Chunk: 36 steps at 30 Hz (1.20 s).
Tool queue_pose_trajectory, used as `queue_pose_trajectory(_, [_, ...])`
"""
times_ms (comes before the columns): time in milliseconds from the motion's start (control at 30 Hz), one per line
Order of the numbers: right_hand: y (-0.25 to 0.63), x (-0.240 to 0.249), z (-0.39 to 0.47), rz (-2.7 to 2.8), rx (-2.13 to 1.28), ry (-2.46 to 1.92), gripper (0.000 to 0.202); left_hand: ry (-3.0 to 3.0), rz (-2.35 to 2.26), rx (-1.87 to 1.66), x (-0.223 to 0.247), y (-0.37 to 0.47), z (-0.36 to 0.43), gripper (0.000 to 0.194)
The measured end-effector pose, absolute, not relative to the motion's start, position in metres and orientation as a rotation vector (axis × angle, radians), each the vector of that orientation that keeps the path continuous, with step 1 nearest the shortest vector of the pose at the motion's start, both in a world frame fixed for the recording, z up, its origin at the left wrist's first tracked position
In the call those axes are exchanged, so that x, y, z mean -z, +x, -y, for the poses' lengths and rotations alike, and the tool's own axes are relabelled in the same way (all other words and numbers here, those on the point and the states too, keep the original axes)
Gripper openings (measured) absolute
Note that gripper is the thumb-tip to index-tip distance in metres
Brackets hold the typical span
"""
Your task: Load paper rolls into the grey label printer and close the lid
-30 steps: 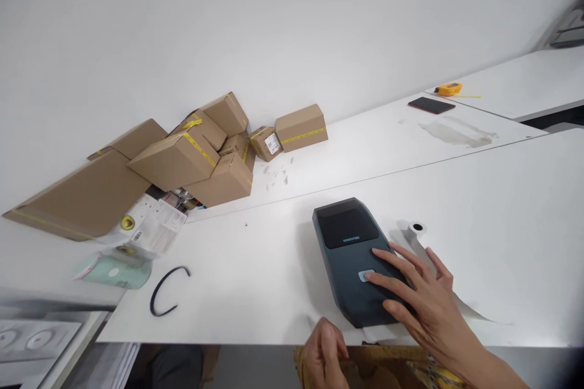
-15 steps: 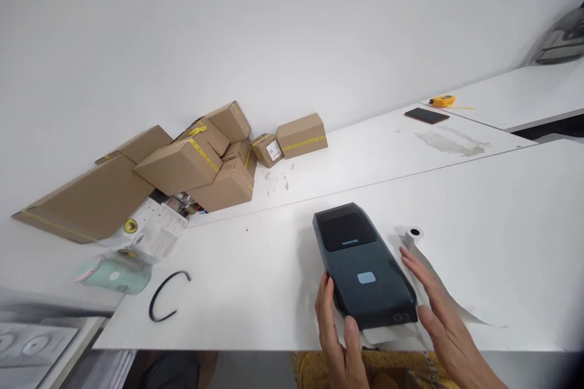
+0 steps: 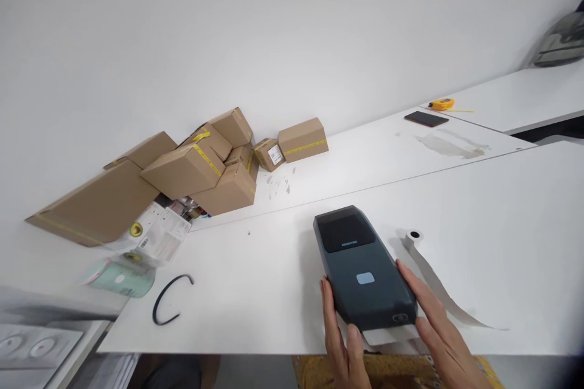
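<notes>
A dark blue-grey box-shaped device with a black panel at its far end and a light-blue button sits on the white table, near its front edge. It looks like a small printer. My left hand lies along its left side, fingers against the casing and thumb at the near corner. On the opposite side my right hand presses its fingers to the right edge, so the device is held between both hands. A piece of white paper shows under its near end. Right of it stands a small white paper roll with a strip unrolled.
Several cardboard boxes are stacked at the back left by the wall. A black curved band and a green pouch lie at the left. A black phone and a yellow tape measure are at the back right.
My right hand has closed in from beside the device onto its right side. The left hand stays at the left side. The view has shifted slightly.
</notes>
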State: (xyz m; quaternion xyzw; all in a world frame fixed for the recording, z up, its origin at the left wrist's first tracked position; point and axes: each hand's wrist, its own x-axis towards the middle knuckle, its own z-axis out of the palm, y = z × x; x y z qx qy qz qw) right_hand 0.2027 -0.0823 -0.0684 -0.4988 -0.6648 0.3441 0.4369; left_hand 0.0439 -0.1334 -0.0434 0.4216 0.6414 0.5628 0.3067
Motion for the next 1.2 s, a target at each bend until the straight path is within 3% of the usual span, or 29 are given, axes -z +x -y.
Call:
queue_pose_trajectory(367, [0.182,-0.048,-0.031,1.827,-0.411,-0.770,0.060,1.052,-1.477,-1.948,-0.031,0.004,0.036,0.047])
queue_pose_trajectory(567, [0.154,-0.089,-0.103,1.773,-0.455,-0.886,0.053,1.130,-1.753,-1.520,0.002,-0.007,0.006,0.043])
queue_pose_trajectory(867, [0.125,-0.101,-0.157,1.693,-0.487,-1.053,0.050,1.226,-1.805,-1.366,0.021,-0.005,0.007,0.047])
queue_pose_trajectory(1100, [0.150,-0.100,-0.135,1.708,-0.450,-1.001,0.061,1.241,-1.822,-1.378,0.020,-0.004,0.008,0.045])
queue_pose_trajectory(1200, [0.168,-0.087,-0.104,1.554,-0.309,-0.980,0.040,1.250,-1.813,-1.400,0.019,-0.003,0.009,0.043])
